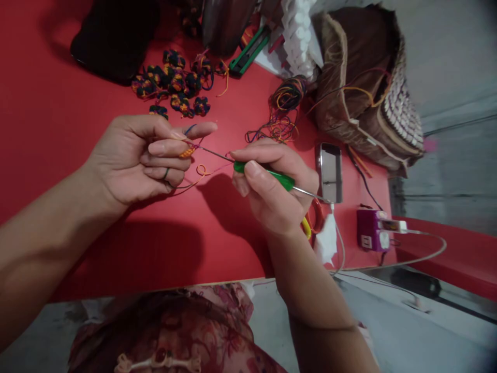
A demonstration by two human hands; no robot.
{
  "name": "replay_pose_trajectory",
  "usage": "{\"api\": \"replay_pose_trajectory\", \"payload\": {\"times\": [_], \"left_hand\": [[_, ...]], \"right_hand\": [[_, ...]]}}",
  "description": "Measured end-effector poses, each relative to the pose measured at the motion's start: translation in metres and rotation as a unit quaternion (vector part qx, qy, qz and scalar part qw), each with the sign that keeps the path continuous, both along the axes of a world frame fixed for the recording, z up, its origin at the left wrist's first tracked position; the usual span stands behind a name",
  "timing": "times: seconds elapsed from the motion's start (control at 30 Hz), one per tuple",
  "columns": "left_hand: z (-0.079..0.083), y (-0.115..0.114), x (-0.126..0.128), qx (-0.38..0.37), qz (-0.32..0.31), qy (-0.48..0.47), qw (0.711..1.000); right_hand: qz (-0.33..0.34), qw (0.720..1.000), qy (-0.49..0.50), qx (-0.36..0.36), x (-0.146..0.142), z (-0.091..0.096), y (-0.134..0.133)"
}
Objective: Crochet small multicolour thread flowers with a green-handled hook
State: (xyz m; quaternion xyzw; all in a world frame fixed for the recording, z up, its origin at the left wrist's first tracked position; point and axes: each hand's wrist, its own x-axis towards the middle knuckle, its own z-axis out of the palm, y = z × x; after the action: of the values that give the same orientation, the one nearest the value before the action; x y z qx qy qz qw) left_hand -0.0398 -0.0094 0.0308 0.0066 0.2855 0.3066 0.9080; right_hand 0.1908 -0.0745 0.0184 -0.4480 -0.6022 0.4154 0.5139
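Note:
My left hand (143, 155) pinches a small piece of orange crochet work (189, 151) between thumb and fingers, its index finger stretched out with a strand over it. Multicoloured thread (202, 173) runs from the left hand, makes a small loop and passes to my right hand (272, 181). The right hand is closed round the green handle of a crochet hook (285, 180). The hook's thin metal shaft points left, and its tip meets the crochet work. Beyond the left hand lie several small crocheted flowers (176, 80) in dark blue, orange and purple.
A tangled thread bundle (289, 96), a green box cutter (249, 52) and a black object (112, 41) lie at the back of the red table (155, 259). On the right are a brown bag (349, 93), a phone (330, 171), scissors (306, 228) and a purple adapter (368, 230) with a cable.

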Motion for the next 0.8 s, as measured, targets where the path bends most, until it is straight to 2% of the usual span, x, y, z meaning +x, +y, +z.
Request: {"api": "replay_pose_trajectory", "payload": {"times": [0.1,0.3,0.4,0.57,0.7,0.8], "left_hand": [[-0.003,0.002,-0.002,0.01,-0.015,0.007,1.0],[-0.011,0.001,0.0,0.071,-0.063,0.007,0.995],[-0.013,-0.004,0.007,0.104,-0.057,0.017,0.993],[-0.017,-0.013,0.018,0.134,-0.067,0.015,0.989],[-0.019,-0.016,0.02,0.18,-0.054,0.038,0.982],[-0.017,-0.017,0.021,0.176,-0.031,0.052,0.983]], "right_hand": [[0.042,0.996,0.053,0.054,0.002,-0.002,0.003],[0.097,0.978,0.181,0.027,-0.002,-0.015,0.02],[0.126,0.969,0.213,0.0,-0.008,-0.017,0.025],[0.075,0.975,0.197,-0.065,-0.02,-0.02,0.018],[0.003,0.986,0.161,-0.049,-0.024,-0.026,0.009],[-0.004,0.986,0.164,-0.028,-0.024,-0.026,0.009]]}}
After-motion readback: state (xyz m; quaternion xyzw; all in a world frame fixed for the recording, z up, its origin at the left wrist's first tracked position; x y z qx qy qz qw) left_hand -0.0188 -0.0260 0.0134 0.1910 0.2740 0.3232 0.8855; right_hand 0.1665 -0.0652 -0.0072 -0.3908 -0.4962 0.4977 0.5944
